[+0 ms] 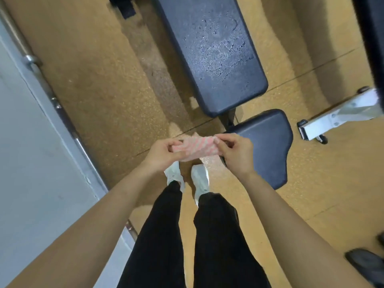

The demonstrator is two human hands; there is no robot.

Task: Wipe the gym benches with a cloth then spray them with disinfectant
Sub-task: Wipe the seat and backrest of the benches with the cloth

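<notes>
A pink-and-white striped cloth [195, 148] is stretched between both hands at waist height, over my feet. My left hand [164, 151] pinches its left end and my right hand [236, 151] pinches its right end. Ahead stands a dark blue padded gym bench: its long back pad [212, 48] carries a patch of wet droplets, and the shorter seat pad [268, 146] sits just right of my right hand. No spray bottle is in view.
A white bench frame with small wheels [336, 117] stands at the right. A metal barbell bar [41, 80] lies along a grey wall base at the left. Another dark pad edge [374, 28] shows at far right. The floor is tan speckled rubber.
</notes>
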